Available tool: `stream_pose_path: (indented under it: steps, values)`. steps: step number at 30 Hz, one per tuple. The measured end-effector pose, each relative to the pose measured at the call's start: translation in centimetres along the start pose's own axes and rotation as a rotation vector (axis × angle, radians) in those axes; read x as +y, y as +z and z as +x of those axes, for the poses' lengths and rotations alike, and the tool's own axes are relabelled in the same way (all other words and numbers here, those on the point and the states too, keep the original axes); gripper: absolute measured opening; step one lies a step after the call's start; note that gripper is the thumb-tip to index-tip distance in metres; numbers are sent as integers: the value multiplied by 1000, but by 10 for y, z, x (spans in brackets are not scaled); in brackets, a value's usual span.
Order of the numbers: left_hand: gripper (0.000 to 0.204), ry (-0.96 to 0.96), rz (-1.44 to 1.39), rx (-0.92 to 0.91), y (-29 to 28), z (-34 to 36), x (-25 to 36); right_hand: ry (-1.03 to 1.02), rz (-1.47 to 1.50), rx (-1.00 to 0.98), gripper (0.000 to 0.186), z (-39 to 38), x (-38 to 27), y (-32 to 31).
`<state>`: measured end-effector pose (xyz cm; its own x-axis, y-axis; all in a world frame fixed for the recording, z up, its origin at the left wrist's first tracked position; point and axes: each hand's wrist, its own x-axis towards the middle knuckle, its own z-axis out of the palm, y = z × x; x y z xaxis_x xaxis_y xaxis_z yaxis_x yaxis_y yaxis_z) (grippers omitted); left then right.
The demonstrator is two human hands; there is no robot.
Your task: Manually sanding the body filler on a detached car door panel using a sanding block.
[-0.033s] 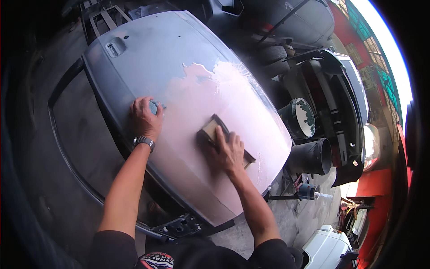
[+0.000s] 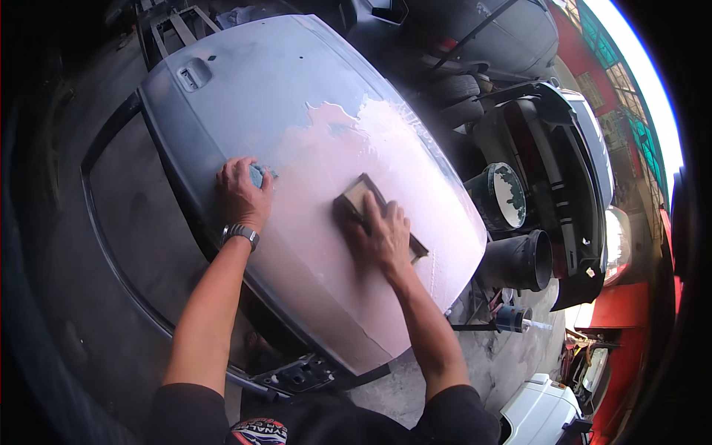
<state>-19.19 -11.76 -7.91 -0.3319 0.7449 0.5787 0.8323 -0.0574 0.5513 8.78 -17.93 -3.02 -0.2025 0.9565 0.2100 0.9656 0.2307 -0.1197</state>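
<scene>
Head view looks down on a large grey car body panel lying flat on a dark frame, its near right half covered by a pale pink patch with a ragged, wet-looking border toward the far right edge; the sheen there suggests water has been worked over that part, while the far left of the panel is dull grey and seems untouched. Beyond the panel's right edge stands a dark car front bumper, with stacked tyres off the far right corner. Between bumper and panel sits a dark bucket, tilted toward the camera, its inside smeared with a pale crust; whether any liquid is in it cannot be told. Just below it lies a black open-ended tube, its mouth dark and seemingly empty, and near that on the ground a small bottle with a pale nozzle. On the pink patch, near the middle of the panel, the right hand is spread flat and presses down on a rectangular sanding block, fingers laid over its near end rather than wrapped round it. Toward the left edge the left hand, with a wristwatch, is curled closed around a small blue pad resting on the panel.
</scene>
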Motion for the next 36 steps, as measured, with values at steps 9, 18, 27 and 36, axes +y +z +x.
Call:
stream_pose_path:
  steps: [9, 18, 27, 36]
  values:
    - [28, -4, -37, 44, 13, -10, -6, 116, -41, 20, 66, 76, -5, 27]
    - [29, -17, -68, 38, -3, 2, 4, 38, -56, 5, 68, 58, -29, 13]
    - [29, -48, -103, 88, 8, -7, -6, 162, -16, -13, 63, 69, -46, 33]
    - [33, -86, -142, 81, 0, -8, 12, 156, -184, 62, 64, 101, 7, 39]
